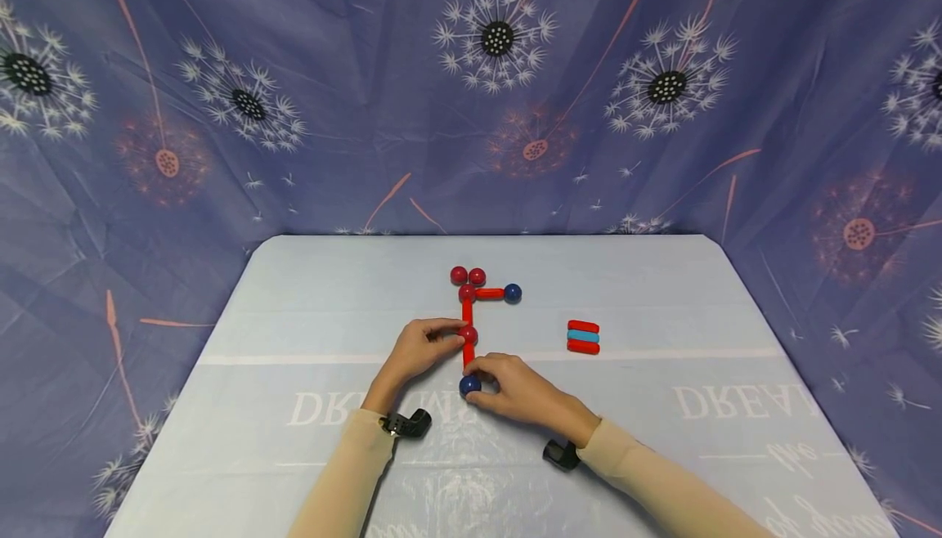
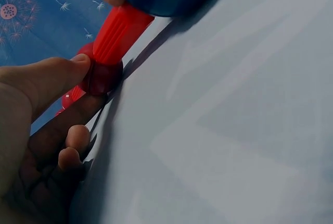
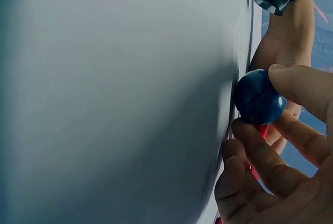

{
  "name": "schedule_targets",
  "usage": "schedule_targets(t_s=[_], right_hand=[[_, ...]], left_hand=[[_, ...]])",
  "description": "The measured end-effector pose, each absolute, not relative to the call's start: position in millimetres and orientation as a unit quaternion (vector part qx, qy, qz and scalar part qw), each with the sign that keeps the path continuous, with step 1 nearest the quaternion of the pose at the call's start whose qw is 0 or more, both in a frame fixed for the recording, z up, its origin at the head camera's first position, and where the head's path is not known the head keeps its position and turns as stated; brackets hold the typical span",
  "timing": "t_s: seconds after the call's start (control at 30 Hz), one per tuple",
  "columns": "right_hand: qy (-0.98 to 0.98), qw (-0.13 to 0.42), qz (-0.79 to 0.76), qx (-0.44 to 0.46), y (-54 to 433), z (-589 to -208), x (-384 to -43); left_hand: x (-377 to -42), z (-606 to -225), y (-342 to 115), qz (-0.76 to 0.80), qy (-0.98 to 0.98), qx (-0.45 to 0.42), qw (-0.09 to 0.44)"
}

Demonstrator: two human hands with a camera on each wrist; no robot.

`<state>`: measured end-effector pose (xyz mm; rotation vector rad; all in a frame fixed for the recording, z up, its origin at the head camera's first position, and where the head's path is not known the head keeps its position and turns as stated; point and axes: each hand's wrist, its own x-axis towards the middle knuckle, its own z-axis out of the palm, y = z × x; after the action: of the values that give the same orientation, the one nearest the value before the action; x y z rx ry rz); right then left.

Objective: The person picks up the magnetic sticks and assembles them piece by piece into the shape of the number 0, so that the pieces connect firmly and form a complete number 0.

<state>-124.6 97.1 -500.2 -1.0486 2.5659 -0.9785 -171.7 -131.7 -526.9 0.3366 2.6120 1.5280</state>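
Note:
Red sticks and balls lie joined on the table in an angled chain. My left hand [image 1: 421,347] pinches the middle red ball [image 1: 468,334] between thumb and finger, seen close up in the left wrist view. At the near end, my right hand [image 1: 513,388] grips a blue ball [image 3: 259,97] with thumb and fingertips. A red stick [image 2: 117,34] runs between those two balls. Farther back, another red stick [image 1: 467,312] leads to a corner red ball [image 1: 467,293], from which a sideways red stick [image 1: 490,294] reaches a second blue ball [image 1: 513,293].
Two loose red balls [image 1: 477,276] sit just behind the corner ball. To the right lie two red sticks [image 1: 583,347] with a light blue stick [image 1: 583,336] between them. A patterned cloth [image 1: 353,113] hangs behind the white-covered table [image 1: 648,276].

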Motion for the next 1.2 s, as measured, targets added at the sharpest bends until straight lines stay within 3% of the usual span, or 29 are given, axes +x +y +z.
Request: schedule_targets(t_s=[0.73, 1.2], right_hand=[[0.879, 0.128, -0.325, -0.324, 122.6, -488.5, -125.0], [0.904, 0.073, -0.334, -0.257, 189.3, -476.7, -142.5]], left_hand=[[-166.0, -521.0, -136.8, 0.483, 0.859, 0.162, 0.042], [-121.3, -502.4, -142.3, 0.462, 0.858, 0.191, 0.117]])
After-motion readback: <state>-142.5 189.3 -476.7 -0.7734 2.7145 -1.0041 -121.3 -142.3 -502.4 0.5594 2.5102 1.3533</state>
